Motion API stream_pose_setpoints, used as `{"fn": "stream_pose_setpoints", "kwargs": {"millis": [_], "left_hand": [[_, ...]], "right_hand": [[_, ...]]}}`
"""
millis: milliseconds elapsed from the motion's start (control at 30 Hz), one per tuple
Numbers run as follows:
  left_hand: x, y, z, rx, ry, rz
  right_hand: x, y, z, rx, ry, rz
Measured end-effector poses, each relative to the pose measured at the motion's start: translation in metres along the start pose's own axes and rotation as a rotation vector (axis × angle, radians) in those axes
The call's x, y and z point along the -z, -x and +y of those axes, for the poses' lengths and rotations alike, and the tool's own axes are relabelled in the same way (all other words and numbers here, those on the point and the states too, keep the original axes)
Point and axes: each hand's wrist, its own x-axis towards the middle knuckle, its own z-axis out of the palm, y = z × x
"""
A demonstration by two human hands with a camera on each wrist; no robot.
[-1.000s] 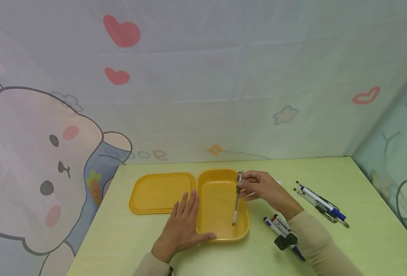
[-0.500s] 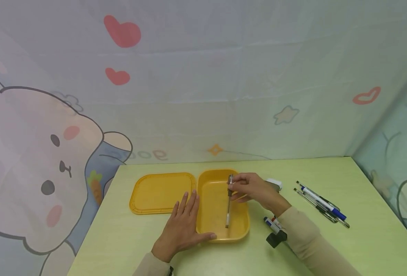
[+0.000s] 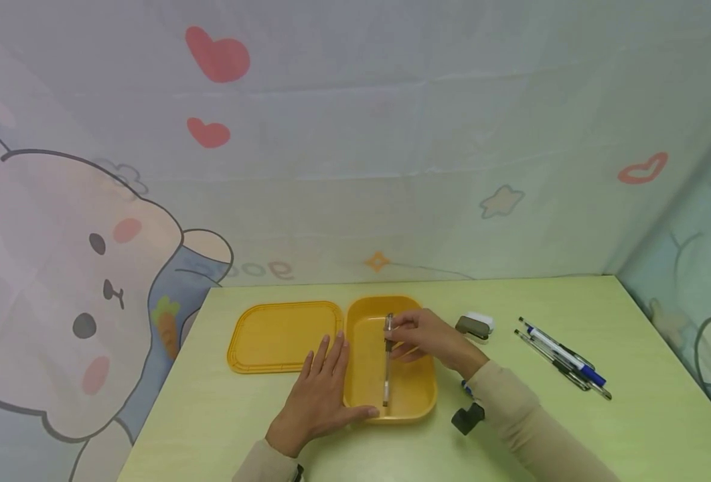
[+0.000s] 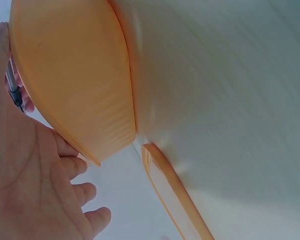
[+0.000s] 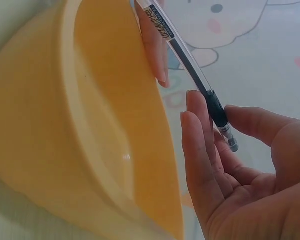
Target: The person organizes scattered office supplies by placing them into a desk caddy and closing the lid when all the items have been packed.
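Note:
My right hand [image 3: 424, 335] pinches a clear-barrelled gel pen [image 3: 387, 371] by its dark grip, between thumb and fingers. The pen hangs over the inside of a yellow plastic box [image 3: 364, 361], its lower end toward the box's near side. In the right wrist view, a barcode label shows on the pen [image 5: 190, 60]. The left hand [image 3: 316, 402] lies along the box's left side with fingers straight, its thumb across the near rim. Seen from the left wrist, the palm is against the box wall [image 4: 80, 75].
Left of the box lies a flat yellow lid [image 3: 286, 338]. A small dark stapler [image 3: 472, 327] sits to the right, a white block [image 3: 482, 317] behind it. Farther right are several pens and a blue-capped marker [image 3: 590, 373]. The right sleeve [image 3: 506, 398] mostly covers other markers.
My right hand has carried the pen leftward and slightly nearer over the box, and the pen now stands straighter in view. The stapler has come into sight. The left hand has stayed put.

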Motion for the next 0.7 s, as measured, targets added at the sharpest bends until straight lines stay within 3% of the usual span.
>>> {"fn": "stream_pose_setpoints", "kwargs": {"millis": [367, 700], "left_hand": [[0.000, 0.000, 0.001, 0.001, -0.007, 0.004], [-0.001, 0.000, 0.001, 0.005, -0.014, 0.010]], "right_hand": [[-0.013, -0.008, -0.002, -0.017, -0.009, -0.020], [-0.020, -0.009, -0.007, -0.030, 0.000, 0.013]]}}
